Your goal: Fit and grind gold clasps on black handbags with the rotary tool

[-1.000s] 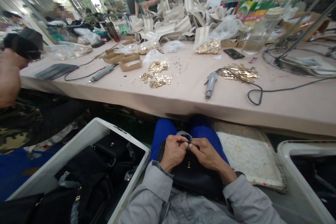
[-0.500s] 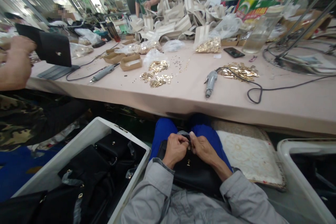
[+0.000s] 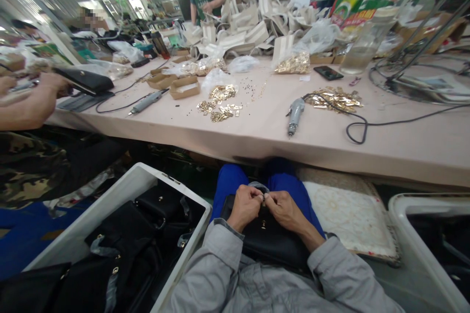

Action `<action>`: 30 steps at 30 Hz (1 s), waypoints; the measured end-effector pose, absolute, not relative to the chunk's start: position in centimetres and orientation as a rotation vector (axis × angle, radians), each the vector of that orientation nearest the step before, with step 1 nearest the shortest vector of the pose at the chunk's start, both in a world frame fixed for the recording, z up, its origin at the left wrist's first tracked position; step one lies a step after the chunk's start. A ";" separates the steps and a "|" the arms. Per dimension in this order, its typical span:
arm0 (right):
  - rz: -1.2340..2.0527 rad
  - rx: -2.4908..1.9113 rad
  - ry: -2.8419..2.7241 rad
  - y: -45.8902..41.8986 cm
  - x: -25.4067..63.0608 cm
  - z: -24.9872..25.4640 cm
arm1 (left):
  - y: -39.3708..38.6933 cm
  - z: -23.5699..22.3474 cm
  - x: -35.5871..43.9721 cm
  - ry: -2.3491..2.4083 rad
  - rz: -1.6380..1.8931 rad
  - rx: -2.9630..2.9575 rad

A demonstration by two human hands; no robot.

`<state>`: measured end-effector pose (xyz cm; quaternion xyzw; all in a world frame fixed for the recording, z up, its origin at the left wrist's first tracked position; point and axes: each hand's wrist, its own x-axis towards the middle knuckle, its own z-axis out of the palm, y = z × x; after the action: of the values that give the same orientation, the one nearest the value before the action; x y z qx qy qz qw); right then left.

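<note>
A black handbag (image 3: 275, 247) lies across my lap, with a gold clasp (image 3: 263, 225) on its front. Its handle (image 3: 261, 186), seemingly wrapped in clear plastic, arches up behind my fingers. My left hand (image 3: 246, 207) pinches at the near end of that handle, thumb and fingers pressed together. Opposite it, my right hand (image 3: 285, 209) also pinches there, its fingertips almost meeting the left ones. A small gold-coloured fitting shows between the fingertips, mostly covered by them.
A white bin (image 3: 183, 187) of black bags stands at my left, another bin (image 3: 400, 205) at my right. On the table lie electric screwdrivers (image 3: 294, 116), gold metal parts (image 3: 332, 100), cardboard trays (image 3: 184, 87) and a phone (image 3: 328, 73). A co-worker's arm (image 3: 35, 102) handles a black bag.
My right thumb and fingers have closed in lower, nearer the left fingertips. The handbag stays on my lap. At left, the co-worker has lowered and tilted a black bag toward the table.
</note>
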<state>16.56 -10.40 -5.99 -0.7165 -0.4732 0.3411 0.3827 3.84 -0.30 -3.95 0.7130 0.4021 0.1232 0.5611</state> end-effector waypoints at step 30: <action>1.218 -1.734 -1.173 -11.2 17.4 -7.0 | 0.0 -6.7 3.2 0.989 0.195 1.634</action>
<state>17.39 -11.19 -7.01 -0.6701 -0.4534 0.4705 0.3521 3.17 0.00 -6.70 0.6972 0.4221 0.0830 0.5734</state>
